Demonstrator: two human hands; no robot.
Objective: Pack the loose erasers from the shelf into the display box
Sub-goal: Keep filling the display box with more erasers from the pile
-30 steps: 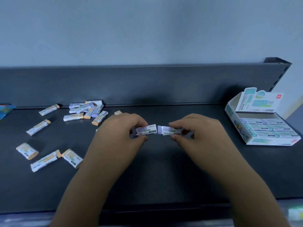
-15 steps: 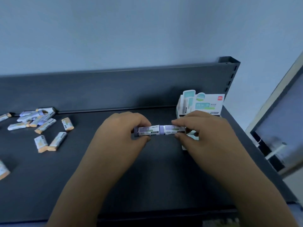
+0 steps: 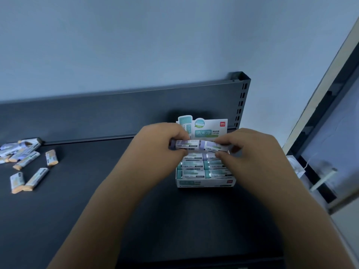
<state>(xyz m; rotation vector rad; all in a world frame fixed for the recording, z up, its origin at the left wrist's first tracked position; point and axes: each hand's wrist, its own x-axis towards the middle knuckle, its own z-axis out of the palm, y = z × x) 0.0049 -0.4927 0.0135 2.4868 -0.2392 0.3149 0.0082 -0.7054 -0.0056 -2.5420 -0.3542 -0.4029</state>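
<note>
Two purple-tipped erasers in white sleeves are held end to end just above the display box (image 3: 206, 183). My left hand (image 3: 155, 150) pinches the left eraser (image 3: 186, 147); my right hand (image 3: 250, 152) pinches the right eraser (image 3: 211, 148). The white and teal box stands open on the dark shelf (image 3: 97, 200), its printed flap (image 3: 208, 129) upright behind my hands. Rows of teal-sleeved erasers (image 3: 194, 173) fill its front part; its rear part is hidden by my fingers.
Several loose erasers (image 3: 29, 166) with orange or purple tips lie scattered at the shelf's left. The shelf's raised back panel (image 3: 116, 111) runs behind, ending at a slotted upright (image 3: 240, 100) on the right. Past the shelf's right edge is a window frame (image 3: 320, 133).
The view has swung right, so the box now sits under my hands and the loose erasers slid to the left. Both hands carried the two erasers over the box.
</note>
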